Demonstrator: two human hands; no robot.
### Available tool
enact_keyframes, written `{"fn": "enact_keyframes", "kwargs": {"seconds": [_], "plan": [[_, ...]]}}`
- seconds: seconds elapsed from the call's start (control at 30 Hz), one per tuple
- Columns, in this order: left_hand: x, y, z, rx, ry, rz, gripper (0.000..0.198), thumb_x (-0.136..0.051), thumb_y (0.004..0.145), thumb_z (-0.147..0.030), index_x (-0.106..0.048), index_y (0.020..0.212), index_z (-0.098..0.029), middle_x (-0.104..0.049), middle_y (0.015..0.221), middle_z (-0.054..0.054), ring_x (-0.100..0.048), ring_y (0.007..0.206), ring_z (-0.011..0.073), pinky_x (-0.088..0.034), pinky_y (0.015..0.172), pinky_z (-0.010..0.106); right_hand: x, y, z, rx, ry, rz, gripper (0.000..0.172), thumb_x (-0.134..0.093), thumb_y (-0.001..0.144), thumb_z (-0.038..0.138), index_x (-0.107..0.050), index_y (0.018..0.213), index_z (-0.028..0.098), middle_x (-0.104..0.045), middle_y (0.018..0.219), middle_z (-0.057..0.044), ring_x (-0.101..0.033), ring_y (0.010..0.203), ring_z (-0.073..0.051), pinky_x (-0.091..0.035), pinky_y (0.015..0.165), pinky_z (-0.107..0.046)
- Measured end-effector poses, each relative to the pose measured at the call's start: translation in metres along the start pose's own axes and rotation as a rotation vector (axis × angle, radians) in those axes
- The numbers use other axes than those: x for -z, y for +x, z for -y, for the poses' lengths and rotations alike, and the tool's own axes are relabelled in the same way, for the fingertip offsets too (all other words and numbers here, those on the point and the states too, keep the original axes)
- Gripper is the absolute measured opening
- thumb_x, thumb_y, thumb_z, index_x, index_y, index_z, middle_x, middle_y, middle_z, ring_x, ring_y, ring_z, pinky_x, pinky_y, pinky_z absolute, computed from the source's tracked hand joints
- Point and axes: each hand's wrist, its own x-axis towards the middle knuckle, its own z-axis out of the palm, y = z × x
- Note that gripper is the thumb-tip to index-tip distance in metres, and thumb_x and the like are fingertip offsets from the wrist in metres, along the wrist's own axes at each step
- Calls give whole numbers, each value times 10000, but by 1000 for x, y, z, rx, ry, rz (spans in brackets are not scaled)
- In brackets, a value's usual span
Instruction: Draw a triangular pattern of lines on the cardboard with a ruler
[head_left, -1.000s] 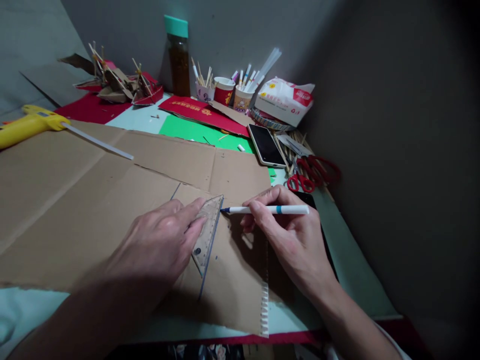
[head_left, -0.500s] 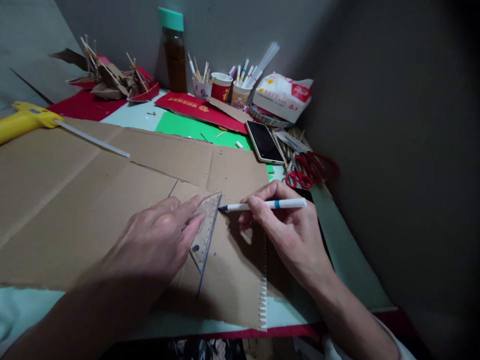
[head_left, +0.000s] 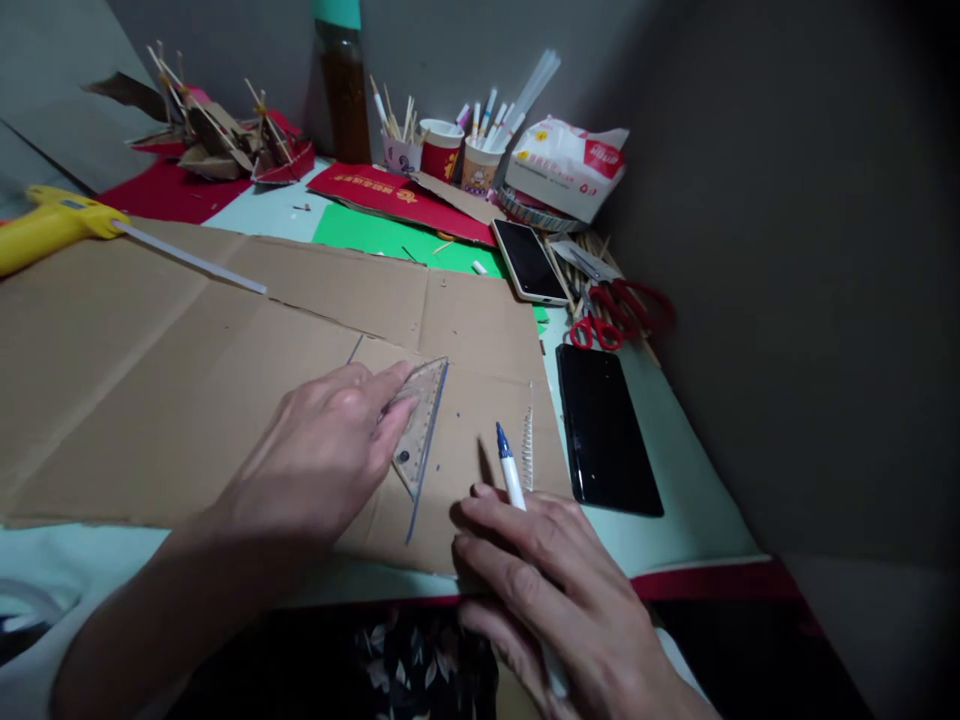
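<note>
My left hand (head_left: pixel 326 455) lies flat on a clear plastic triangle ruler (head_left: pixel 421 420) and presses it onto a large sheet of brown cardboard (head_left: pixel 187 360). A blue line runs along the ruler's right edge down to the cardboard's near edge. My right hand (head_left: pixel 536 575) is near the cardboard's front edge, closed round a white marker with a blue tip (head_left: pixel 508 470) that points up and away, off the ruler. A small dark dot sits on the cardboard to the right of the ruler.
A black phone (head_left: pixel 606 425) lies right of the cardboard, another phone (head_left: pixel 529 262) and red scissors (head_left: pixel 619 315) behind it. Cups of pens (head_left: pixel 457 150), a bottle (head_left: pixel 343 75), a white bag (head_left: pixel 566 170), green paper (head_left: pixel 390 240), a yellow glue gun (head_left: pixel 52 222) and cardboard models (head_left: pixel 217 145) stand behind. A dark wall closes the right.
My right hand drew back from the ruler's top corner toward me, turning the marker from sideways to pointing away. The black phone it covered now shows. My left hand stayed on the ruler.
</note>
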Motion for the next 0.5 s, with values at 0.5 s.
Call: {"fn": "enact_keyframes", "kwargs": {"seconds": [0.5], "plan": [[17,-26,10,-101,-148,-94,466,-510,1075,-483,-824,1314,-234,-883,1175,109,-848,1003,298,-687,940,431,-21,18,-1,-64,-84,-76,293,-656,1112,119,-717,1388,194,-787,1464,-70,-748,1215,-233,-510,1047,-402]]}}
